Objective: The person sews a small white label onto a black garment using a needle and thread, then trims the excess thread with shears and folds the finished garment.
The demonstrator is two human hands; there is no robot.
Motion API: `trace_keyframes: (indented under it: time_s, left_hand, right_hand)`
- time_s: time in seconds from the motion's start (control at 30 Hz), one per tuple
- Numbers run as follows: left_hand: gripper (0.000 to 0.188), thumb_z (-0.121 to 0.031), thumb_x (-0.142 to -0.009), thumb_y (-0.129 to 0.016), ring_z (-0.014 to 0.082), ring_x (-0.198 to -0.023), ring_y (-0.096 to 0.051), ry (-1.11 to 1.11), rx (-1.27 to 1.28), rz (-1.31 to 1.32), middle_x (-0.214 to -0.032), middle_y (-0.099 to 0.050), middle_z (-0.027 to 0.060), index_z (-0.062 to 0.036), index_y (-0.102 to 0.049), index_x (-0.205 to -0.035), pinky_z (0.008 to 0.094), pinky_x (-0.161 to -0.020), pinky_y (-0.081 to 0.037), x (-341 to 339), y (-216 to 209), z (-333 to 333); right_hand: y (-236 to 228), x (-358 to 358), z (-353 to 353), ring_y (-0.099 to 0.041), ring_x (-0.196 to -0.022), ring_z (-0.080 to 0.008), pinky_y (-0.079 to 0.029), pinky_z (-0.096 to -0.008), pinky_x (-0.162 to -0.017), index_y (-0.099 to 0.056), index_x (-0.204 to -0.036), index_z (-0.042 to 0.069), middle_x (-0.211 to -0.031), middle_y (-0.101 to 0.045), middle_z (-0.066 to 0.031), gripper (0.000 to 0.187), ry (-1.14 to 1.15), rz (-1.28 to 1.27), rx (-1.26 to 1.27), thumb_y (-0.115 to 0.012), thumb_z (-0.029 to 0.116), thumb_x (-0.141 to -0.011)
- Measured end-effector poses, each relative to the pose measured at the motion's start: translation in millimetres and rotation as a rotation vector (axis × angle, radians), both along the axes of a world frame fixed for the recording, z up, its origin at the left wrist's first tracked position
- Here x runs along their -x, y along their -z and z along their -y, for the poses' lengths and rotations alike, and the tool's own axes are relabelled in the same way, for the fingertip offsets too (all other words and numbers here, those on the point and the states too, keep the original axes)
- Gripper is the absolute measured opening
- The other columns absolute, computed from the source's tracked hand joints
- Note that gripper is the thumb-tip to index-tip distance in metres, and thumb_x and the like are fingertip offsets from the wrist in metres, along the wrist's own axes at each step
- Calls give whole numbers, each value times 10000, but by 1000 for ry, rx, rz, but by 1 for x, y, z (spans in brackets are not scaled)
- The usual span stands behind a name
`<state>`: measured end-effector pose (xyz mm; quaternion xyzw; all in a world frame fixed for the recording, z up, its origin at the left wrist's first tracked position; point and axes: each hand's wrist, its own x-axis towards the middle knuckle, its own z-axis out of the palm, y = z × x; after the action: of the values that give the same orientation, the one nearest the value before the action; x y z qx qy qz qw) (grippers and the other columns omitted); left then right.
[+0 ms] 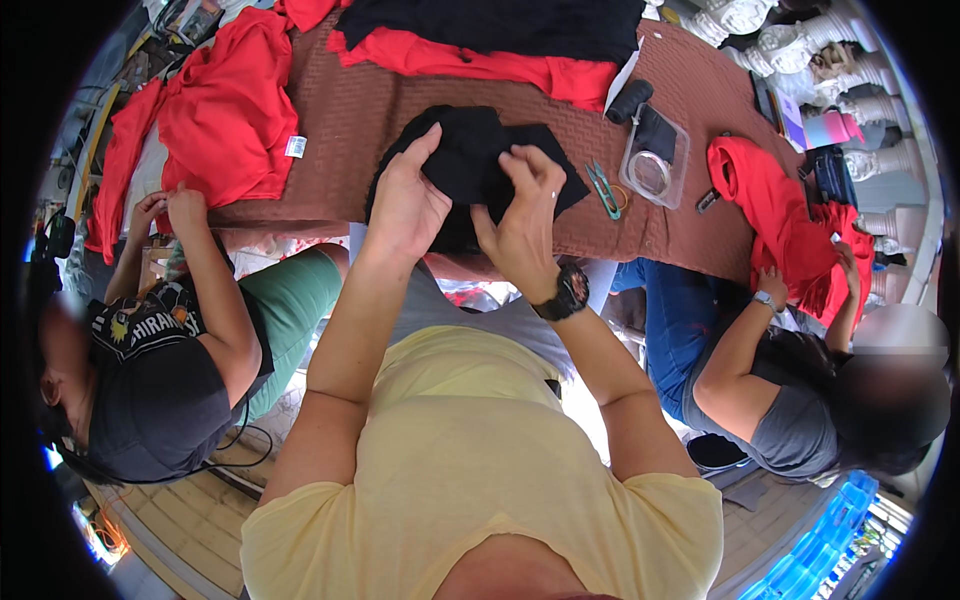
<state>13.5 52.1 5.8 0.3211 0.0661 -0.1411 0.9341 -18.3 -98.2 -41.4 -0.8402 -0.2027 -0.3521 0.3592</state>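
Note:
A piece of black cloth [455, 150] is held up at the near edge of the table, between my two hands. My left hand [412, 205] grips its left side, the thumb lying over the front and the fingers behind. On the right side, my right hand [522, 210] has bent fingers at the cloth, with the thumb under its lower edge; a dark watch is on that wrist. Part of the fabric spreads out to the right, beyond my right fingers. Small green thread snips [604, 190] lie just right of the cloth.
The table has a brown quilted cover [690, 110]. A clear plastic box [672, 135] holds a roll of tape; black thread spools lie by it. Red garments [235, 110] lie left, with black fabric [490, 30] at the back. Co-workers [170, 340] sit on both sides, handling red cloth.

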Motion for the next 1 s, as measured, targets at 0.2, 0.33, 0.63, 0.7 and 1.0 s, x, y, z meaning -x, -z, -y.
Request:
trace_keyframes:
  time_s: [0.2,0.33,0.63,0.7,1.0]
  left_hand:
    - [378,-195,-1003,-598,192,-1137,-641,99,-380,197,-1211,-671,154,102,-599,-1237,337,-1017,-492,4,4,-25]
    - [473,-257,-899,-763,160,-1051,-653,195,-1217,300,-1067,-702,117,43,-626,-1239,306,-941,-499,18,-18,-32]
    - [506,-345,-889,-785,161,-977,-681,174,-944,634,-1057,-713,72,45,-668,-1189,293,-894,-533,-54,-6,-40]
    - [428,-313,-973,-685,122,-967,-686,246,-728,354,-1102,-717,77,45,-664,-1206,276,-868,-550,-66,-5,-41]
    - [388,-297,-1004,-646,221,-1041,-717,203,-61,-33,-1173,-707,140,23,-637,-1225,344,-897,-606,-75,34,-83]
  right_hand:
    - [-39,-28,7,-597,-929,-341,-480,-413,-834,-667,-1035,7,-1018,-605,-158,339,-122,-61,-210,-599,-105,-722]
    - [-52,-64,24,-653,-874,-315,-507,-373,-817,-631,-1069,-27,-898,-624,-171,278,-253,-217,-414,-559,-68,-803]
    - [-76,-137,14,-593,-779,-68,-487,-252,-724,-704,-971,-19,-806,-684,-5,162,-630,-607,-289,-692,128,-905]
    - [-59,-149,16,-639,-834,-109,-504,-267,-751,-686,-1077,-19,-878,-701,-43,276,-540,-550,-285,-721,204,-917]
    - [42,-53,-3,-590,-1003,-252,-468,-375,-895,-629,-1146,-16,-1104,-617,-138,399,-64,-262,32,-685,332,-960]
